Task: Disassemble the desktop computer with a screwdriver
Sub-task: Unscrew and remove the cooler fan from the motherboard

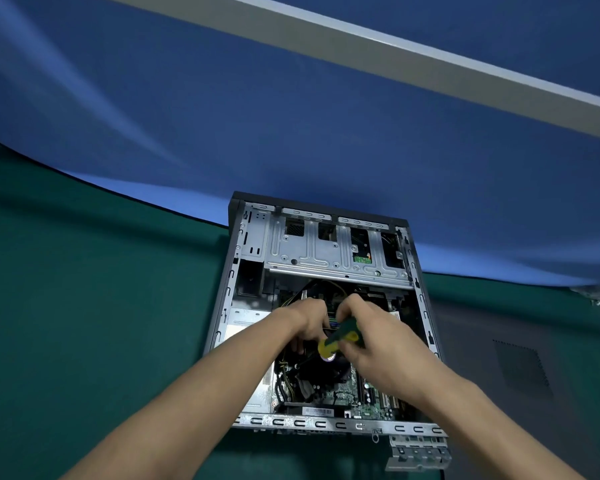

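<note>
An open desktop computer case (243, 244) lies flat on a green mat, its motherboard (347, 393) and silver drive cage (333, 251) exposed. My right hand (378, 337) grips a green and yellow screwdriver (340, 336) over the middle of the case, its tip hidden among the parts below. My left hand (309, 323) reaches in just left of it, fingers curled down by the screwdriver shaft; what they hold is hidden. A black CPU fan (319, 372) sits under both hands.
The green mat (84, 306) covers the table on the left. A dark grey side panel (520, 358) with a vent grid lies right of the case. A blue wall rises behind. A metal bracket (420, 452) sticks out at the case's near right corner.
</note>
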